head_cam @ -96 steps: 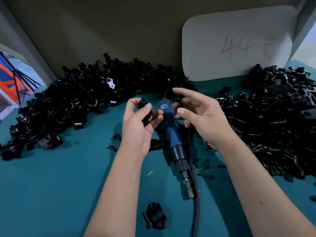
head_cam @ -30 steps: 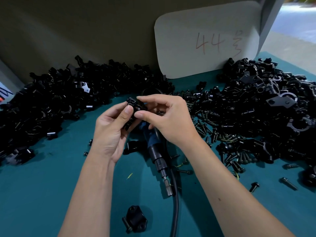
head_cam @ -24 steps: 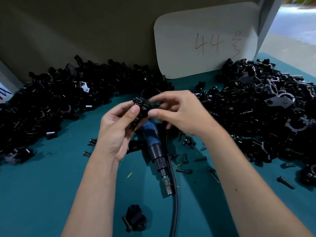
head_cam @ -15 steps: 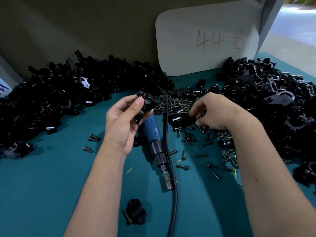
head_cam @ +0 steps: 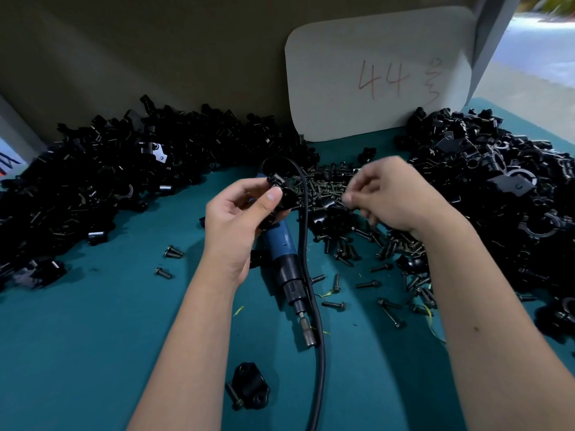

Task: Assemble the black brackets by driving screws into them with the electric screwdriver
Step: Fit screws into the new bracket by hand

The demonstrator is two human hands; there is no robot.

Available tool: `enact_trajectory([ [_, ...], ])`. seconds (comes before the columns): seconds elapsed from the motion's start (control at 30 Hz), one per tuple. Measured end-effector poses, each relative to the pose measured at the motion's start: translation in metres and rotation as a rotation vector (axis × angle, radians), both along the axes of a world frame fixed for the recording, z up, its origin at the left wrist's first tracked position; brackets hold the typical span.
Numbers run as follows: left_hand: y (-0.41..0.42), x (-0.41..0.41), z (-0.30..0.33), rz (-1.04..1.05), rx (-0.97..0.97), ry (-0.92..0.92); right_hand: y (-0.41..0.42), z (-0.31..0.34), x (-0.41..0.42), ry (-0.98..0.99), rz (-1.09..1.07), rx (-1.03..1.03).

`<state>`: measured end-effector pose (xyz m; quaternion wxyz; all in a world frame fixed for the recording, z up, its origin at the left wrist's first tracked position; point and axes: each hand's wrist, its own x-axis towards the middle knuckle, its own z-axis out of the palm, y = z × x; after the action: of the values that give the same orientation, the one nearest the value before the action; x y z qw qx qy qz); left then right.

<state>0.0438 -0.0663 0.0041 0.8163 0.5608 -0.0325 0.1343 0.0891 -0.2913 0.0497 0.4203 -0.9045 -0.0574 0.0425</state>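
Up front, bracket (head_cam: 278, 194) in left hand (head_cam: 241, 219).

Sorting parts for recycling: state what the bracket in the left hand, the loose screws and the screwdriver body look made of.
Bracket: matte black, moulded plastic or coated metal; the look leaves it open.
Screws: dark metal, likely black-finished steel, with faint glints on heads and shanks.
Screwdriver: smooth blue plastic housing, black collar, bare metal bit holder at the tip.
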Motion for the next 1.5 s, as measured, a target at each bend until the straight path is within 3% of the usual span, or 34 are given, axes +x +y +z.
enact_trajectory([
  [0.13, -0.002, 0.003, -0.004, 0.017, 0.128, -0.053, 0.023, 0.003, -0.003, -0.103, 0.086, 0.526],
  [0.43, 0.001, 0.004, -0.004, 0.02, 0.276, -0.068, 0.048, -0.011, -0.004, -0.001, 0.245, 0.764],
  [0.73, 0.0, 0.003, 0.0, 0.0, 0.276, -0.101, 0.057, -0.011, -0.004, -0.176, 0.121, 0.561],
  [0.9, -0.004, 0.0, 0.001, -0.05, 0.229, -0.096, 0.052, -0.013, -0.006, 0.015, 0.107, 0.597],
  [1.03, -0.005, -0.001, 0.003, -0.047, 0.192, -0.069, 0.047, -0.014, -0.006, 0.016, 0.153, 0.615],
  [1.1, -0.006, -0.002, 0.005, -0.057, 0.102, -0.034, 0.039, -0.014, -0.005, -0.047, 0.149, 0.412],
  [1.17, -0.006, -0.003, 0.007, -0.049, -0.011, 0.013, 0.027, -0.013, -0.001, -0.114, 0.136, -0.011],
  [1.23, -0.004, -0.004, 0.01, -0.016, -0.101, 0.064, 0.015, -0.01, 0.002, -0.038, 0.138, -0.297],
  [1.37, 0.003, -0.004, 0.013, 0.025, -0.251, 0.149, 0.021, -0.009, -0.002, 0.105, 0.093, -0.396],
  [1.5, 0.006, -0.004, 0.013, -0.043, -0.354, 0.205, 0.025, -0.003, -0.004, 0.232, 0.068, -0.34],
])
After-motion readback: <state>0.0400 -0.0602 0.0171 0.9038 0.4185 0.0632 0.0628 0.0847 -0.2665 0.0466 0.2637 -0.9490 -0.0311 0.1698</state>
